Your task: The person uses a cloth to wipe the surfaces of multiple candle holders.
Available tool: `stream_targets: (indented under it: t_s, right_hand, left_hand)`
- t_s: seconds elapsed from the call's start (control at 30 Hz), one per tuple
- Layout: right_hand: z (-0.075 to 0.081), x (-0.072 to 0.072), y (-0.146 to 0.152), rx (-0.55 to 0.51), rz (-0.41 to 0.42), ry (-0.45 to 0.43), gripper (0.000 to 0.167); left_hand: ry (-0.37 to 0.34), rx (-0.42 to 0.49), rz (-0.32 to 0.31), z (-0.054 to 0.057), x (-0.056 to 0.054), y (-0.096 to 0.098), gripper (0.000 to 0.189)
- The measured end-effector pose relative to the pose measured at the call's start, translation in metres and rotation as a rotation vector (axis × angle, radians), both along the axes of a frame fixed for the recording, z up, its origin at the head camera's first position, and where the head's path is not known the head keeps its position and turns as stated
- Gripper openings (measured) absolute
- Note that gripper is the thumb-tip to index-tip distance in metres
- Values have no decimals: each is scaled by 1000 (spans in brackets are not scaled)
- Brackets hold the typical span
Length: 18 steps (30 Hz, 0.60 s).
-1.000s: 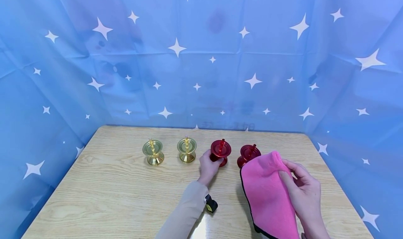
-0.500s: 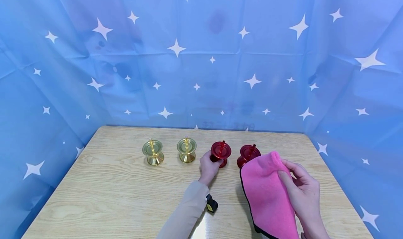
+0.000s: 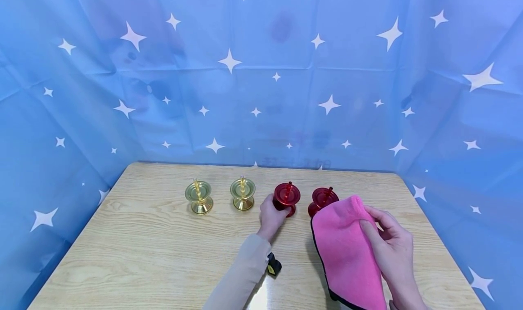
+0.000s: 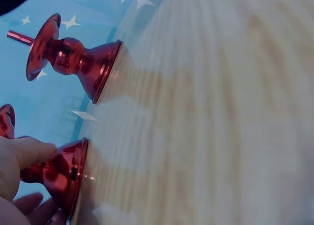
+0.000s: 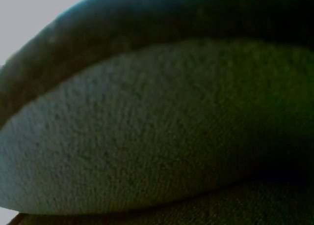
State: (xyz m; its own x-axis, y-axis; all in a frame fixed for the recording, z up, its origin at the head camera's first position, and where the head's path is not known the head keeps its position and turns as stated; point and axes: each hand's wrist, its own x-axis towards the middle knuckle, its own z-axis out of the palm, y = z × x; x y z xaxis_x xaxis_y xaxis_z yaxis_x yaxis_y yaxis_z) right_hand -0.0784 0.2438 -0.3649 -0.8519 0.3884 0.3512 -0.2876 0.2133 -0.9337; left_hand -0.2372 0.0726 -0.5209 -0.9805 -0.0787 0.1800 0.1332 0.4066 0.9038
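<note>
In the head view my left hand grips the stem of a red metal candle holder, which has a dish top and a thin upright rod. The left wrist view shows the thumb against this holder's flared base, which stands on the table. To its right is a second red candle holder, its lower part partly behind a cloth. My right hand pinches that pink cloth, edged in black, between thumb and fingers. It hangs in front of the second red holder. Dark, blurred fabric fills the right wrist view.
Two gold candle holders stand in a row to the left of the red ones. The light wooden table ends at the back against a blue curtain with white stars, which also hangs at both sides.
My right hand has drifted very slightly left with the cloth. My left hand keeps its grip on the red candle holder, which has barely shifted.
</note>
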Motion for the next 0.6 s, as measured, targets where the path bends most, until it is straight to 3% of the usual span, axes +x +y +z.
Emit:
stream_targets:
  t_s: [0.17, 0.43, 0.6]
  right_hand:
    - [-1, -2, -1, -6, -9, -12, 25]
    - [-2, -4, -1, 3, 10, 12, 24]
    - [-3, -5, -2, 17, 9, -4, 24]
  left_hand:
    - [42, 38, 6, 5, 9, -7, 37]
    - [63, 189, 7, 10, 24, -26, 23]
    - [60, 186, 49, 11, 28, -41, 18]
